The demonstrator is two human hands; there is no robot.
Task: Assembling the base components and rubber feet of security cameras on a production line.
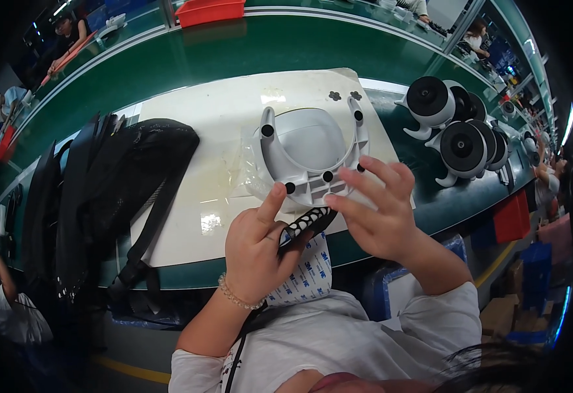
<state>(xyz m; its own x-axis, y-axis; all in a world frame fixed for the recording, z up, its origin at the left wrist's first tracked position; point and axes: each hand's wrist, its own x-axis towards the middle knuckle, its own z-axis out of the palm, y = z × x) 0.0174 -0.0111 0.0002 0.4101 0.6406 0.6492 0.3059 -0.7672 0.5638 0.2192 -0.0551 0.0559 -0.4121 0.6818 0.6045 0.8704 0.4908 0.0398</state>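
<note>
White plastic unit (312, 143) lay approx. mid-board, black pads (268, 131) facing up, on the pale board (217, 124) atop your green desk (198, 278). Your L hand (255, 239) was nr its near-L corner, grip clamped on a patterned item (305, 221) (dark w/ white spots), index finger pointing up by a pad; contact unclear. Printed sheet (306, 272) hung just below; you couldn't tell if that hand had it too. Your R hand (381, 213), blurry, was at the near-R side, grip apart, tips at the frame edge; touching or not, couldn't tell. Clear film (247, 177) lay L of the unit, black mesh fabric (152, 147) further L, white-&-black units (463, 147) R.
</note>
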